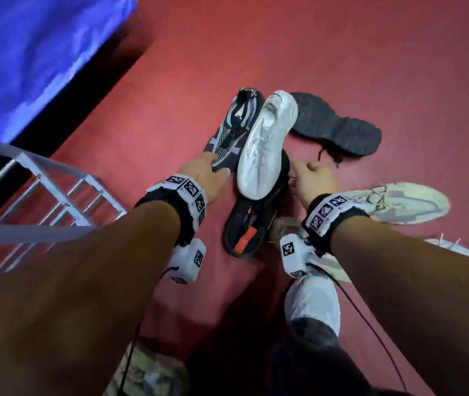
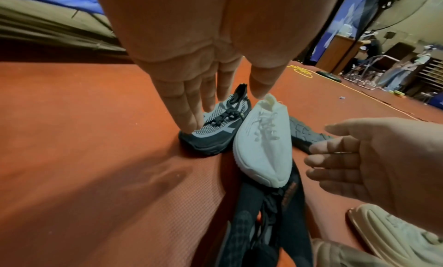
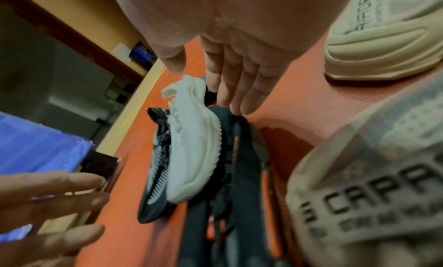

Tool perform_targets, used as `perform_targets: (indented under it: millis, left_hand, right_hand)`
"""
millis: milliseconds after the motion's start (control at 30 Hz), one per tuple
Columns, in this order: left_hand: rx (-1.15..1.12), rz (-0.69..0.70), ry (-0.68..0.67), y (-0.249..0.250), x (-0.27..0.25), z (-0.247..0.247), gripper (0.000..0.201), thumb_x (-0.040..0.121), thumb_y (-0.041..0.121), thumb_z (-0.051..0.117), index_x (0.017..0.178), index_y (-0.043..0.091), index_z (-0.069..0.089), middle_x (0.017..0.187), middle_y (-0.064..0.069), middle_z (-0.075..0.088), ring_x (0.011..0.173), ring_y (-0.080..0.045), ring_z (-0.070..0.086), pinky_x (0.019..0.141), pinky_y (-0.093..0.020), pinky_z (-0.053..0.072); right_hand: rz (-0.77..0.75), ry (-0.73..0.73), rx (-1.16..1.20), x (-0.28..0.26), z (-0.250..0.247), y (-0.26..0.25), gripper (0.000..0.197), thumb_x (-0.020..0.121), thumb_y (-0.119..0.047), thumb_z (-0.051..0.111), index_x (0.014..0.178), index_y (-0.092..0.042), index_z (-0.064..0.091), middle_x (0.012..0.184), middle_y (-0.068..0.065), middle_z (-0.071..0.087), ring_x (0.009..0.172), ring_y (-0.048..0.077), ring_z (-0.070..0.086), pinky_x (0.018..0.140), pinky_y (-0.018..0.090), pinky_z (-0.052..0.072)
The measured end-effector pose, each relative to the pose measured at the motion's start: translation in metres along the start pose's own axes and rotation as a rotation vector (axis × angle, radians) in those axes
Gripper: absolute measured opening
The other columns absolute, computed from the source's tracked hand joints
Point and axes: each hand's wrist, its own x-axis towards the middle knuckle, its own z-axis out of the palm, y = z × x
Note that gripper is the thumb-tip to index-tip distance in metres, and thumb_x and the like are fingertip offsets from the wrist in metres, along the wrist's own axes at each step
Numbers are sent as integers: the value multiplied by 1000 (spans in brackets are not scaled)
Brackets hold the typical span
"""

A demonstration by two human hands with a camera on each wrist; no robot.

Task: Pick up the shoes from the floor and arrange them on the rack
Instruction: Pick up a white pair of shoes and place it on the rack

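Several shoes lie in a heap on the red floor (image 1: 370, 52). My left hand (image 1: 216, 164) reaches out with straight fingers (image 2: 189, 117), whose tips touch the toe of a grey-and-black mesh shoe (image 1: 233, 130) (image 2: 210, 138). A white shoe (image 1: 267, 144) (image 2: 261, 148) lies across a black shoe with a red insole (image 1: 256, 221) (image 3: 239, 176). To the right of the white shoe, my right hand (image 1: 304, 170) (image 3: 208, 89) hovers with relaxed fingers and holds nothing; its tips are near the black shoe's edge. The metal rack (image 1: 50, 195) stands at the left.
An upturned black shoe (image 1: 338, 124) lies behind the heap. Pale cream shoes (image 1: 398, 204) (image 3: 383, 43) sit right of my right wrist. A blue cover (image 1: 27, 52) hangs behind the rack. My own foot (image 1: 310, 298) and cables are below.
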Motion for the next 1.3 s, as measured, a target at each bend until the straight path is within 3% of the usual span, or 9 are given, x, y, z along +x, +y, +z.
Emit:
perform_targets:
  millis: [167,333,433,500,700,833,1033,1200,1300]
  left_hand:
    - [-108,-83,28,-2,28,13,44,94,38,57,135,21,54,123,-1,64,104,-25,61,86,-27,41]
    - [-332,-202,92,-1,34,28,41,83,37,65,120,19,63,102,4,68,81,-18,63,73,-25,48]
    - [-481,-242,70,4,32,43,63,68,50,70,126,26,61,105,0,72,91,-28,71,86,-42,59]
    - [-519,-222,9,3,35,56,76,56,61,70,126,33,59,105,-4,73,97,-33,72,88,-51,58]
    - [-807,-327,-125,31,18,50,41,82,25,76,116,8,60,91,-5,63,76,-17,65,81,-37,61]
    - [-732,-389,-241,27,11,45,27,84,33,77,79,11,63,63,-3,54,47,-13,47,45,-22,42]
    - [-868,-347,-474,39,-19,53,31,90,25,73,109,2,67,79,-7,72,55,-10,63,43,-18,49]
    - [-916,-350,-473,42,-30,52,15,90,13,73,94,0,66,71,-11,70,55,-11,64,58,-22,58]
    - [-882,-323,-435,37,-33,48,11,89,8,73,87,1,65,66,-11,71,53,-11,65,65,-25,59]
  right_hand:
    - [-66,163,-135,10,-30,-22,26,92,-40,60,101,-18,69,101,2,73,93,24,66,90,34,52]
    - [-6,315,-1,33,-62,-17,27,88,-39,64,107,-20,67,102,-1,70,95,20,63,91,33,51]
    - [55,187,153,30,-40,-7,15,78,-35,63,76,-21,59,74,3,64,70,22,58,69,39,53]
    - [45,10,208,20,-18,-5,13,89,-21,61,77,-17,57,81,10,62,65,19,54,58,30,45]
    - [136,-263,223,10,1,-6,10,93,-13,66,95,-22,68,94,0,69,86,18,66,82,34,57]
    - [222,-266,335,-3,-3,-4,19,89,-21,65,72,-22,56,71,-1,52,61,15,47,59,27,39]
    - [191,-373,379,-34,-9,-4,17,94,-15,70,81,-6,65,53,5,63,37,15,54,36,18,40]
    - [175,-338,344,-33,-12,6,18,91,-1,71,92,-12,58,73,8,70,44,13,64,39,23,49]
    - [191,-344,363,-35,-11,15,29,87,-1,75,111,-8,61,99,14,75,76,27,75,55,33,59]
